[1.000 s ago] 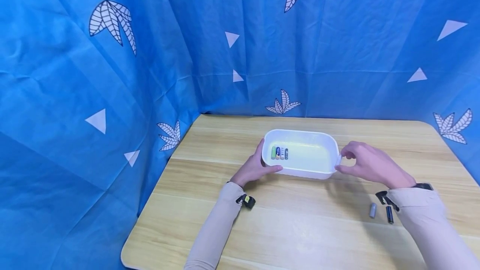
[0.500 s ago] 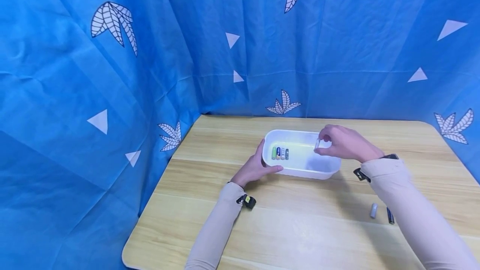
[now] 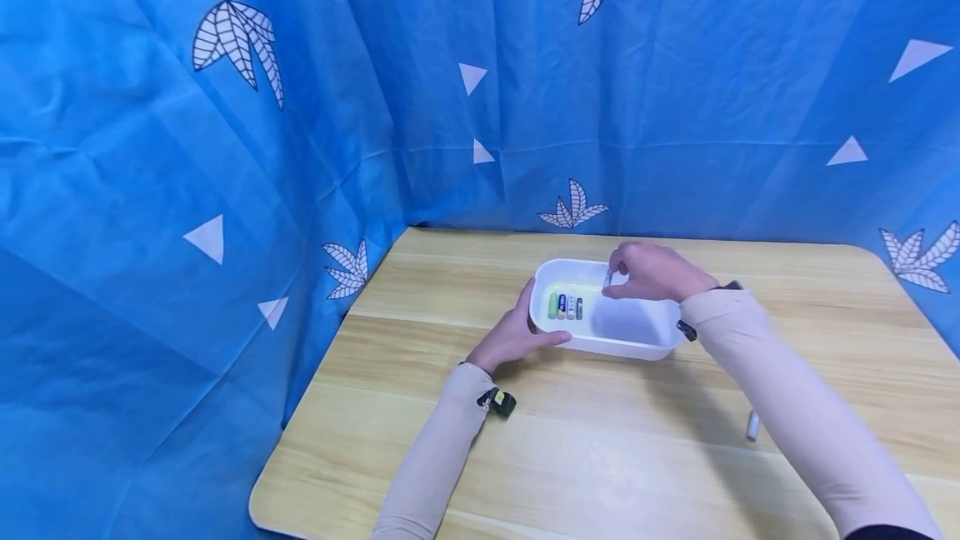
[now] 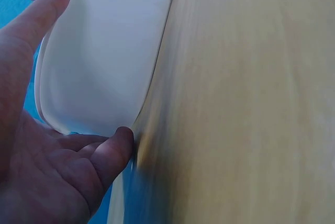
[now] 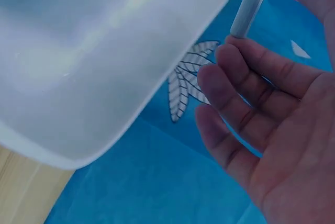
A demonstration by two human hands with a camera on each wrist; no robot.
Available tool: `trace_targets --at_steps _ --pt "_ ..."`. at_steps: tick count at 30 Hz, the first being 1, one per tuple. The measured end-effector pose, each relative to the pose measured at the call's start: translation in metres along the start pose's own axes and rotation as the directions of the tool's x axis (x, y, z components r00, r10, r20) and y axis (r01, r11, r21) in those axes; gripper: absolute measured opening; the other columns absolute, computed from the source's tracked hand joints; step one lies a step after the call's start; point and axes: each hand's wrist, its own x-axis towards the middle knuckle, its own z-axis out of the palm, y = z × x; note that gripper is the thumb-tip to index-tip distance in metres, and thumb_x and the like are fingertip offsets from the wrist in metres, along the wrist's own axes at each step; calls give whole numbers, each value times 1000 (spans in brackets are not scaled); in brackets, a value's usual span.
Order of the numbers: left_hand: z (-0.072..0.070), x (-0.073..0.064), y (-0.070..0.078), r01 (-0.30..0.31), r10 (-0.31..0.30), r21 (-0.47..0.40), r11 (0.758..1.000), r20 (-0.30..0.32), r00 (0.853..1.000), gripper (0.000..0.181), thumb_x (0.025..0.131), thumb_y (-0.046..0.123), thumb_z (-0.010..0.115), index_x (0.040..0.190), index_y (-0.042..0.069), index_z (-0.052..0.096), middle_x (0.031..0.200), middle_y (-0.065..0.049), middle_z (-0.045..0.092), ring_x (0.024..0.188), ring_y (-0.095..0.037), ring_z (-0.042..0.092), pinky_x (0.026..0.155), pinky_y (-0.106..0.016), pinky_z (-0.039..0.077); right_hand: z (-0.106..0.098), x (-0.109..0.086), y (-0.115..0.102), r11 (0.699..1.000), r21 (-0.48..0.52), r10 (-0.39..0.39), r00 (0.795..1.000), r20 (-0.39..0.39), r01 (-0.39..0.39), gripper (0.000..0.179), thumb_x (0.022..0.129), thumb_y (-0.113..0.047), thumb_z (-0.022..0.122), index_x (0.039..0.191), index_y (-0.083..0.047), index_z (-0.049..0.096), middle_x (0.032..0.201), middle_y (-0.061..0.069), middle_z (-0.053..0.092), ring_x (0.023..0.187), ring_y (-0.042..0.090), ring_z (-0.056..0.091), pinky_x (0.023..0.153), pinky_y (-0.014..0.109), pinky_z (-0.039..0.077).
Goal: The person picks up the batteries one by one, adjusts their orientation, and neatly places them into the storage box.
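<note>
Battery (image 3: 608, 277) is the word for the small pale stick, or so it looks, and it is up in the air by the far wall of a white tray, not lying down. Biggest of all is the blue cloth (image 3: 697, 148) with white leaves and triangles. Next comes the wooden worktop (image 3: 585, 448). On it sits the white tray (image 3: 630, 350), which looks like thin, stiff plastic. It should be light and may slide if bumped, so its end walls look like good spots to hold. The left hand (image 3: 517, 332) does just that: it holds the left end, with its thumb along the near side. The right hand (image 3: 651, 273) is closed to a small pinch, with the pale stick held by its two ends, and the other fingers are a bit bent. In the tray, near the left end, four batteries lie side by side in a row: a green one (image 3: 552, 306), a blue one (image 3: 562, 307), a white one (image 3: 571, 307) and a dark one (image 3: 579, 308). One more grey one (image 3: 753, 425) lies on the worktop, beside the right sleeve (image 3: 810, 423). I think these little sticks are hard, smooth and a bit heavy for their size. They won't squash, but they are round, so they could roll or slip. Pinching both ends, as now, seems a good way to keep one from turning.
</note>
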Motion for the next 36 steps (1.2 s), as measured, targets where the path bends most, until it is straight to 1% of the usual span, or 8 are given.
trace_targets --at_steps 5,12,16,21,25,28,32,36 --pt "0 0 0 -12 13 -14 1000 7 1000 119 80 47 88 166 34 7 147 -5 59 129 -21 62 113 -49 47 10 16 1 999 -40 4 998 66 -1 39 85 -42 83 108 -11 77 108 11 75 95 23 66 92 47 59" --pt "0 1 0 15 -15 11 1000 3 1000 121 79 52 87 166 37 5 149 -1 57 132 -18 59 115 -49 46 25 35 4 996 -86 -22 987 157 36 29 87 -38 82 102 -14 78 102 6 75 90 21 63 87 45 58" --pt "0 2 -1 14 -14 12 1000 0 1000 122 78 52 88 166 37 5 150 0 57 134 -18 58 116 -50 45 31 39 2 992 -111 -37 982 186 58 29 86 -37 82 100 -13 76 98 3 74 86 19 62 82 42 58" --pt "0 2 -1 3 -3 30 1000 -6 1000 123 78 51 88 167 35 3 148 -3 59 134 -20 59 118 -53 42 38 44 2 985 -153 -46 975 219 81 28 85 -36 81 96 -11 73 92 1 71 81 19 60 76 39 56" --pt "-1 2 -2 -1 1 39 999 -8 1000 124 78 50 88 167 34 3 146 -3 61 133 -21 60 118 -54 42 43 48 3 981 -170 -47 968 246 90 29 84 -35 81 97 -11 72 94 2 70 82 19 59 79 40 57" --pt "-1 2 -2 -5 5 30 1000 -9 1000 123 79 48 88 167 33 3 144 -4 62 131 -22 61 117 -54 43 48 50 3 986 -151 -24 964 263 66 27 84 -33 80 99 -12 71 95 1 68 82 19 59 78 38 56" --pt "-1 2 -2 0 0 25 1000 -6 1000 123 80 48 88 167 32 3 143 -5 63 130 -22 62 116 -52 44 53 52 2 991 -135 14 959 283 26 22 85 -31 79 96 -15 70 92 1 65 80 18 58 73 32 51" --pt "-1 2 -1 4 -4 26 1000 -7 1000 125 79 48 89 167 32 2 144 -6 62 130 -22 61 116 -51 43 55 53 0 990 -139 5 960 281 36 22 84 -32 81 94 -15 70 90 1 64 78 17 57 69 29 48"
